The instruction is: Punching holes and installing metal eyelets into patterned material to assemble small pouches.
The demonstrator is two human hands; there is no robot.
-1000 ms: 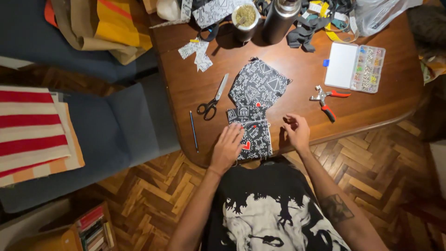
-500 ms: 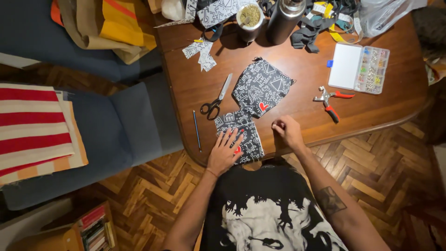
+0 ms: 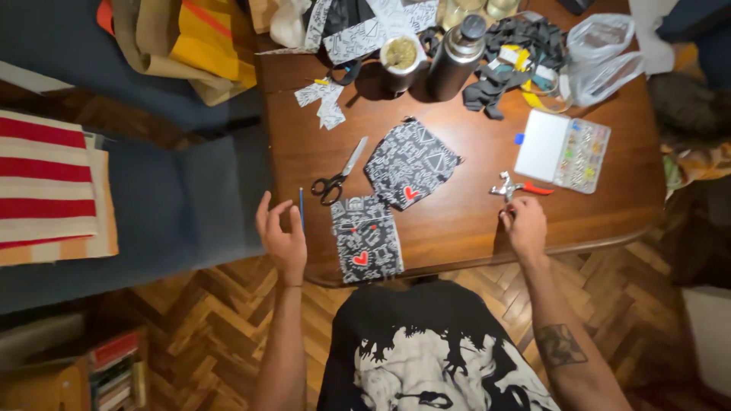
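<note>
My left hand [image 3: 282, 237] hovers open at the table's left front corner, fingers spread, beside a thin blue pencil [image 3: 301, 208]. My right hand [image 3: 525, 226] rests on the table with curled fingers just below red-handled pliers [image 3: 520, 187]; whether it holds anything is hidden. Between the hands lies a black-and-white printed fabric piece [image 3: 365, 238] with red hearts. A second printed piece [image 3: 412, 163] lies behind it. Black-handled scissors [image 3: 339, 172] lie to the left of that piece.
A wooden table [image 3: 457, 221] carries a clear compartment box [image 3: 563, 151], a dark bottle [image 3: 454, 58], a cup [image 3: 400, 58], black straps [image 3: 518, 53] and a plastic bag [image 3: 609, 55]. Blue sofa cushions [image 3: 175, 205] and striped fabric [image 3: 46, 179] lie left. The floor is parquet.
My left hand lifted off the near fabric piece and moved left, opening. My right hand moved right toward the pliers. The camera shifted closer.
</note>
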